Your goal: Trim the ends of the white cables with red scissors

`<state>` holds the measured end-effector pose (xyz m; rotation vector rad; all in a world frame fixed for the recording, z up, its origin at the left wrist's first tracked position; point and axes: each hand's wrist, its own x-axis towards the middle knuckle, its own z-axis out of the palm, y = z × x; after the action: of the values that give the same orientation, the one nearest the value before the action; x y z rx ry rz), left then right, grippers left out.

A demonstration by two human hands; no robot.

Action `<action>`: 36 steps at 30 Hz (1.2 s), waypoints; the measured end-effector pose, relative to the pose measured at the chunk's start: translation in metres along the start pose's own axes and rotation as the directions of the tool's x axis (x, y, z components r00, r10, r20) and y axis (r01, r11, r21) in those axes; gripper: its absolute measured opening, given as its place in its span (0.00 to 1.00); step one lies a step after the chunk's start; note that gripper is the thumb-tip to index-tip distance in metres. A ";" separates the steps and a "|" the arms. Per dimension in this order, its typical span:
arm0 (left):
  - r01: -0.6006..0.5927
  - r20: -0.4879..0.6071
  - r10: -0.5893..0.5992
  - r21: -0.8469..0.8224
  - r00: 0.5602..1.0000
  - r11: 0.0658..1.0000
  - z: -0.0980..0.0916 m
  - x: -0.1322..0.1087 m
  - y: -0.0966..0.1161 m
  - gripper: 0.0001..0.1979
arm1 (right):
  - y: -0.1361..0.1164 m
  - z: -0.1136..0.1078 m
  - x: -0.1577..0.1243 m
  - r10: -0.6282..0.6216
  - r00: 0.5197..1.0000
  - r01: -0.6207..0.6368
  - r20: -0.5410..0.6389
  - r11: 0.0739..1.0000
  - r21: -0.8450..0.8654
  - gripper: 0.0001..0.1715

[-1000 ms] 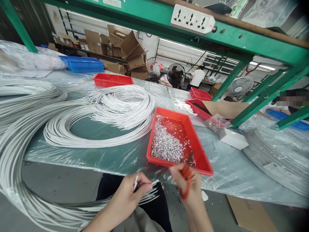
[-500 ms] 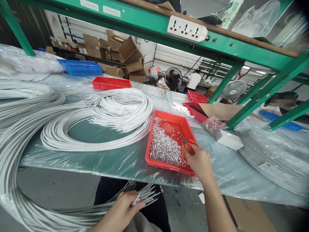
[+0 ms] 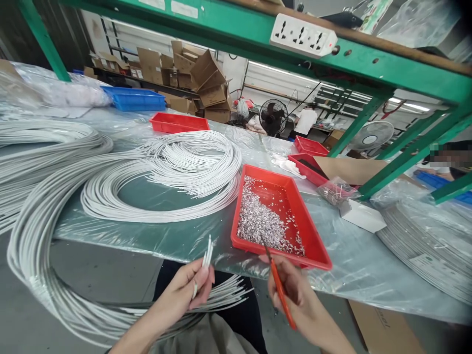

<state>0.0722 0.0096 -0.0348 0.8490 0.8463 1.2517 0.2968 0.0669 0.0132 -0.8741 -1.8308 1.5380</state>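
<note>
My left hand is closed around a few white cables, and their white ends stick up above my fingers. My right hand grips orange-handled snips with the dark tip pointing up. That tip is just before the front rim of a red tray, apart from the cables. Whether my right fingertips also pinch a small piece, I cannot tell. Small silvery metal pieces are heaped in the tray's left side. A loose bundle of cable ends lies across my lap, below my left hand.
Coiled white cables cover the left of the table. A white box and a flat grey coil lie at right. A green shelf beam with a power strip crosses overhead. Two other people are farther back.
My right hand has drawn the snips out of the tray toward me. My left hand has come up with a few cable ends now pointing upward. The view has shifted slightly left.
</note>
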 end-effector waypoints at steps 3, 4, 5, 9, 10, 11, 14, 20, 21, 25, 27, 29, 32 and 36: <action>-0.013 -0.006 0.012 -0.122 1.000 0.993 -0.002 0.002 -0.001 0.19 | 0.007 0.009 -0.007 0.084 0.995 -0.088 0.062 0.994 0.068 0.26; -0.002 0.025 0.006 -0.149 1.000 0.989 -0.004 0.001 -0.002 0.19 | 0.009 0.012 -0.007 0.102 0.993 -0.108 0.065 0.990 0.091 0.27; 0.008 0.053 0.002 -0.180 0.999 0.984 -0.007 0.000 -0.002 0.20 | 0.009 0.014 -0.007 0.116 0.991 -0.123 0.065 0.986 0.114 0.26; 0.011 0.094 0.017 -0.291 0.995 0.957 -0.017 -0.006 0.002 0.15 | 0.005 0.026 -0.006 0.138 0.986 -0.155 0.095 0.964 0.215 0.25; 0.010 0.094 0.020 -0.308 0.995 0.951 -0.018 -0.007 0.004 0.13 | 0.003 0.029 -0.007 0.146 0.984 -0.167 0.107 0.958 0.235 0.27; 0.014 0.099 0.019 -0.325 0.995 0.946 -0.018 -0.008 0.006 0.12 | 0.002 0.031 -0.008 0.163 0.980 -0.187 0.118 0.952 0.242 0.30; 0.058 0.154 0.001 -0.379 0.988 0.924 -0.016 -0.009 0.006 0.13 | -0.002 0.036 -0.011 0.263 0.957 -0.284 0.122 0.938 0.202 0.34; 0.135 0.213 -0.034 -0.483 0.976 0.865 -0.015 -0.011 -0.003 0.14 | -0.006 0.041 -0.009 0.254 0.959 -0.275 0.129 0.944 0.183 0.29; 0.138 0.210 -0.037 -0.490 0.977 0.861 -0.015 -0.011 -0.002 0.14 | -0.006 0.042 -0.009 0.257 0.959 -0.274 0.120 0.948 0.161 0.30; 0.134 0.161 -0.065 -0.469 0.985 0.873 -0.015 -0.009 0.003 0.18 | -0.003 0.041 -0.008 0.292 0.952 -0.286 0.095 0.955 -0.071 0.34; 0.133 0.125 -0.089 -0.415 0.988 0.900 -0.013 -0.007 0.006 0.19 | -0.003 0.041 -0.007 0.292 0.951 -0.270 0.106 0.946 -0.180 0.35; 0.122 0.071 -0.104 -0.336 0.992 0.934 -0.010 -0.004 0.007 0.17 | -0.003 0.040 -0.007 0.278 0.952 -0.245 0.130 0.944 -0.223 0.35; 0.096 -0.038 -0.107 -0.221 0.994 0.971 -0.003 -0.002 0.004 0.12 | -0.004 0.038 -0.009 0.273 0.953 -0.233 0.128 0.936 -0.263 0.35; 0.074 -0.182 -0.070 0.016 0.981 0.997 0.006 -0.002 0.004 0.11 | -0.001 0.035 -0.012 0.243 0.964 -0.200 0.111 0.931 -0.305 0.30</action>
<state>0.0755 0.0079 -0.0287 0.7232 1.0303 1.2707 0.2763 0.0364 0.0077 -1.1672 -2.1674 1.5219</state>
